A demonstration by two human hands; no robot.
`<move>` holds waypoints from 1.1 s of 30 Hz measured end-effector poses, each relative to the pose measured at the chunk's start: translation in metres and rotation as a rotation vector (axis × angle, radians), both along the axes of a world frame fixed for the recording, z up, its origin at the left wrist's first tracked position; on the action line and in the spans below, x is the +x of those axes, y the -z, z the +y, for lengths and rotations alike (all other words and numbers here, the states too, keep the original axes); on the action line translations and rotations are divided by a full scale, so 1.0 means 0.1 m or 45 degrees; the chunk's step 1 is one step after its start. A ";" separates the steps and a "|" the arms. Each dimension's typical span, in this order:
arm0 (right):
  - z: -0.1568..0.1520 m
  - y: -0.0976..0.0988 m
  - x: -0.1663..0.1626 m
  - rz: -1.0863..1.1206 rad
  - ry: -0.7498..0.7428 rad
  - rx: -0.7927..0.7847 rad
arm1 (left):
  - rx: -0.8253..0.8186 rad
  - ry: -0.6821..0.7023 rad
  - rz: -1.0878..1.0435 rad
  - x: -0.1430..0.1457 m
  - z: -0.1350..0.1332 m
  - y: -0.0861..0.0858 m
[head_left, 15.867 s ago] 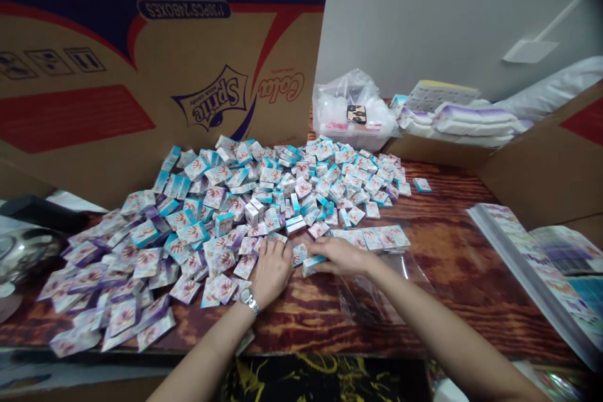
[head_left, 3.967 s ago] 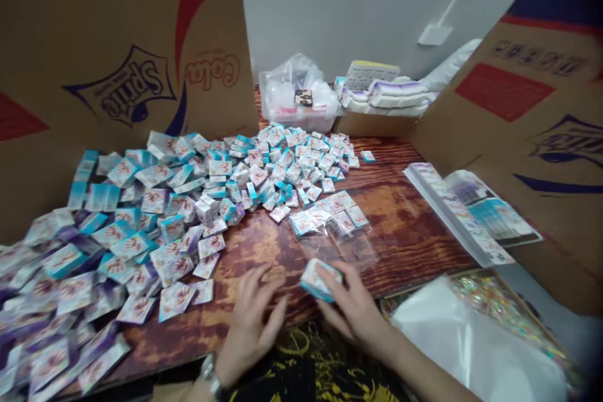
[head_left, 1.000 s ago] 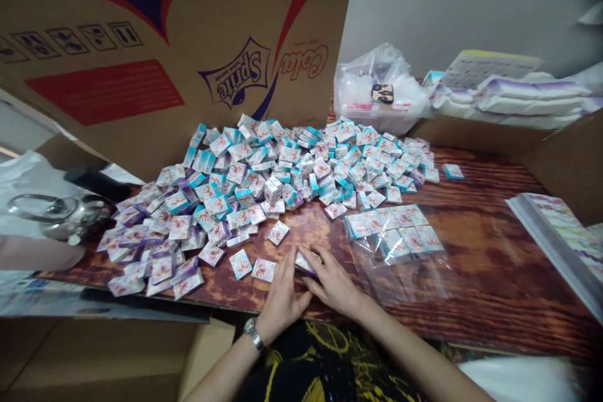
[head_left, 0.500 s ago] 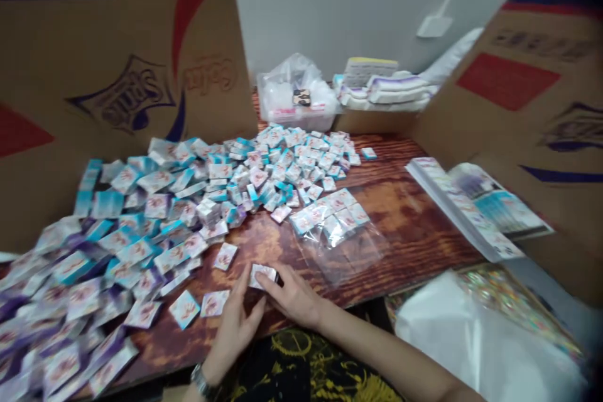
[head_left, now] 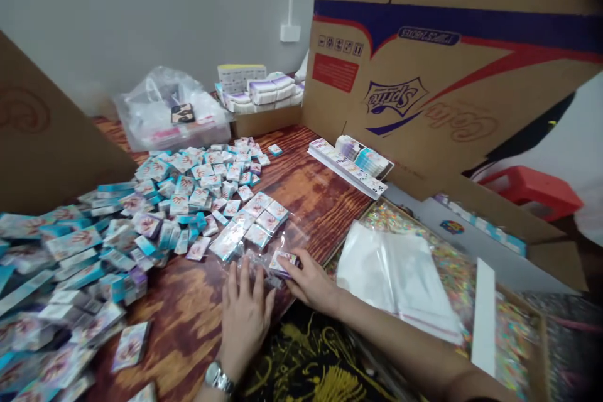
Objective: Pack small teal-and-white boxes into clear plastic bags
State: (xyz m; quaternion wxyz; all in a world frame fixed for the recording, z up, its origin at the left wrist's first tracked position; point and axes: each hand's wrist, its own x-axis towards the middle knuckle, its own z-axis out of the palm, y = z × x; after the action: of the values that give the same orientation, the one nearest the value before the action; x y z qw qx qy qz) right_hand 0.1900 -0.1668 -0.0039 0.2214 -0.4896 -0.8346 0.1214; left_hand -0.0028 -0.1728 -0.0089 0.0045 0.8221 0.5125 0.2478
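Right hand (head_left: 313, 282) had its fingertips pinched on a small white-and-purple printed cardboard box (head_left: 281, 262), right at the near edge of the dark wood-grain table (head_left: 320, 182). The box sat at the mouth of a clear plastic bag (head_left: 294, 237) already holding a flat row of the same boxes. Left hand (head_left: 245, 314) was flat, fingers spread, pressing down just left of it. A big loose heap of teal and purple boxes (head_left: 117, 232) covered the left side, with a brown printed cardboard carton (head_left: 424, 75) standing far right.
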 end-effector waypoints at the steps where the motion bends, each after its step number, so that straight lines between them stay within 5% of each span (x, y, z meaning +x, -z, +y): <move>1: 0.03 0.04 -0.07 -0.006 -0.022 -0.005 | -0.001 -0.015 0.013 -0.02 0.00 0.02; 13: 0.45 0.33 -0.73 -0.219 0.064 0.077 | -0.092 -0.101 0.040 -0.07 -0.02 0.06; 18: 0.44 0.30 -0.65 -0.290 0.133 0.199 | -0.097 -0.118 0.046 -0.09 -0.03 0.08; 22: 0.27 0.28 -0.45 -0.251 -0.022 0.335 | -0.119 -0.099 0.028 -0.10 -0.03 0.07; 26: 0.29 0.30 -0.49 -0.168 -0.257 0.090 | -0.153 -0.065 -0.009 -0.12 -0.04 0.09; 33: 0.60 0.27 -0.66 0.043 -0.297 -0.132 | -0.204 -0.024 -0.058 -0.08 -0.01 0.16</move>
State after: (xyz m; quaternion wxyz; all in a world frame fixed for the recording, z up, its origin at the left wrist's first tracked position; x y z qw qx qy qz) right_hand 0.1243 -0.1067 -0.0305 0.1941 -0.3979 -0.8746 0.1977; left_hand -0.0107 -0.1740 -0.0252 0.0797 0.8085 0.5380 0.2246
